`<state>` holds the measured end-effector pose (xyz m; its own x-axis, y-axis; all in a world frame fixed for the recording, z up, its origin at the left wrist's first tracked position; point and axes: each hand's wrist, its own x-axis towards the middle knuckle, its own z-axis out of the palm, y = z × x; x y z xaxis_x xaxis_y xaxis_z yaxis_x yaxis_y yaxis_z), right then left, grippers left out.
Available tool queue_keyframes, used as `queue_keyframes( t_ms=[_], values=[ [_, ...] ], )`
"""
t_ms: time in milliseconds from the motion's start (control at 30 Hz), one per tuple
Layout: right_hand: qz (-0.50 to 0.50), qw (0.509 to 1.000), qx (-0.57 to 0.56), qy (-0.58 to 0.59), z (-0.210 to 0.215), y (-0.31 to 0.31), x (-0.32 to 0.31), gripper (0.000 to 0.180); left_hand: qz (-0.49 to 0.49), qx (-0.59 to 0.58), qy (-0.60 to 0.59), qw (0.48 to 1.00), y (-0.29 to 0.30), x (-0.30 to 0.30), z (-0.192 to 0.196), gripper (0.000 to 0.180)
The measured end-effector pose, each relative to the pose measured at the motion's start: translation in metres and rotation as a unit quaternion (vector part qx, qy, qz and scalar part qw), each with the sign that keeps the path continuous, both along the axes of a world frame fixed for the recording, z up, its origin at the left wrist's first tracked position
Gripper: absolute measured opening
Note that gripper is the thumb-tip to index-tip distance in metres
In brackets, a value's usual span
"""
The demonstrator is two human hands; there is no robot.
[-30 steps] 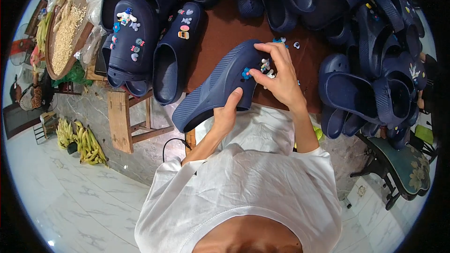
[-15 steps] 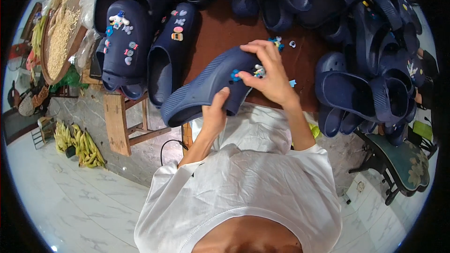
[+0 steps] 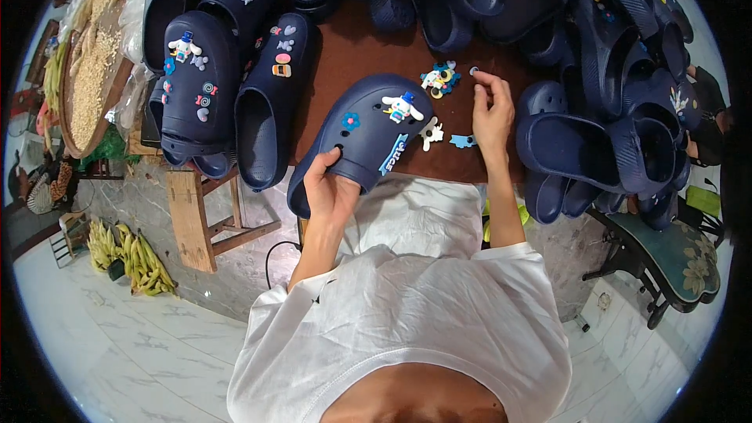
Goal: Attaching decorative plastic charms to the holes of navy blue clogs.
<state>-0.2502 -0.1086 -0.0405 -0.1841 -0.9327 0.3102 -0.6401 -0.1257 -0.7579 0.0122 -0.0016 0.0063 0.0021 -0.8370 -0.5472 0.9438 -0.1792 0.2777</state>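
The left hand (image 3: 329, 188) gripped the clog (image 3: 362, 135) at its heel end, thumb hooked up over the upper and the other fingers clamped underneath, out of sight. The clog lay on the near edge of the brown table (image 3: 368, 55), heel hanging off toward the person. To do this well, that grip needed to hold the shoe dead steady so the holes in the upper faced up and stayed put while a charm was pressed in. 3 charms already sat on it: a blue flower (image 3: 350, 120), a white figure (image 3: 403, 107) and a long blue strip (image 3: 392, 154).

Its long axis ran from lower left to upper right, toe pointing away toward the far shoes, heel toward the body.

Further out, the right hand (image 3: 492, 110) rested flat on the table, fingertips drawn together near a small white bit (image 3: 474, 70); whether they pinched it I could not tell. Just left of that hand lay loose charms (image 3: 439, 78), with 2 more (image 3: 446, 136) nearer the clog. Beyond, a heap of navy clogs (image 3: 611, 70) ringed the table, some at the left (image 3: 196, 78) already decorated.
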Motion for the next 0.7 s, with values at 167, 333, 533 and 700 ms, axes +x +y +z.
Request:
queue_keyframes(
  t_ms=[167,333,533,700],
  values=[
    [-0.021,0.998,0.032,0.045,-0.013,-0.013,-0.011,0.022,0.019,0.008,0.009,1.0,0.002,0.0,-0.001,0.051],
    [-0.015,0.99,0.019,0.14,-0.016,-0.023,-0.005,0.026,0.029,0.01,0.002,1.0,0.006,0.004,-0.001,0.049],
    [-0.031,0.991,0.037,0.125,-0.023,-0.032,-0.016,0.015,0.007,0.013,-0.022,1.0,0.005,-0.004,0.007,0.046],
    [-0.022,0.998,0.023,0.06,-0.012,-0.011,-0.005,0.014,-0.006,0.016,-0.022,1.0,0.01,-0.006,0.004,0.047]
  ],
)
